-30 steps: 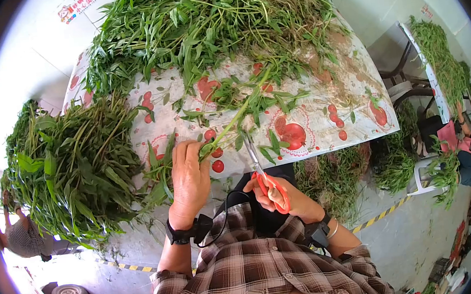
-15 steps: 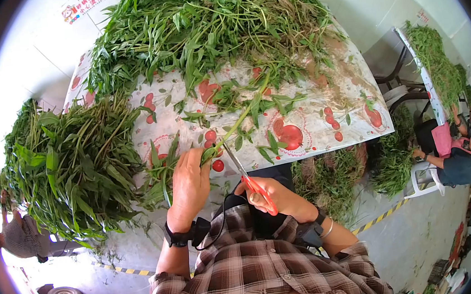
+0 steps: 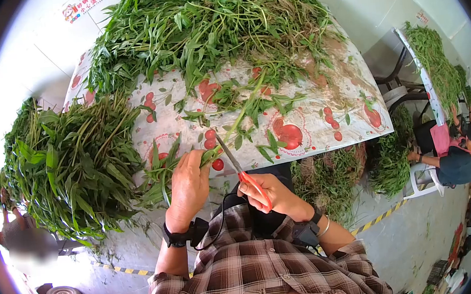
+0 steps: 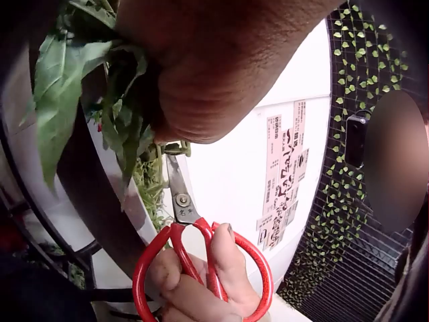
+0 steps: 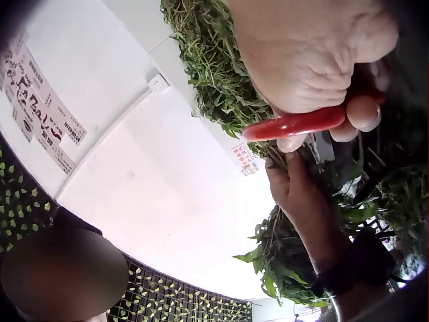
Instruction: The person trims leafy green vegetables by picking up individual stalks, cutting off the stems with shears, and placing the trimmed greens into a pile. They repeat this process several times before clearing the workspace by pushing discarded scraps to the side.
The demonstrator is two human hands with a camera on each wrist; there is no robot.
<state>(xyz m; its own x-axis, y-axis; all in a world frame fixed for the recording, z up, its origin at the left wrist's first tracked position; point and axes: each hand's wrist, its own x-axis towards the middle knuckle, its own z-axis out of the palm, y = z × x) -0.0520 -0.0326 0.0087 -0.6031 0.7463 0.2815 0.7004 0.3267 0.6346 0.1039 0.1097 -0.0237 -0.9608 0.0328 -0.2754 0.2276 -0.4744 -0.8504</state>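
The left hand (image 3: 186,187) grips a leafy stem (image 3: 233,126); the right hand (image 3: 270,194) grips red scissors (image 3: 242,174), best snipping just past the fingertips

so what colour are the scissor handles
Red; the scissor handles show best in the left wrist view.

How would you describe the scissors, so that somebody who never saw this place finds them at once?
Start at the table with the red fruit pattern, heaped with green leafy stems. At its near edge the right hand grips the scissors, whose blades point toward a stem that the left hand holds. Their bright red handles and metal blades set them apart from all the green.
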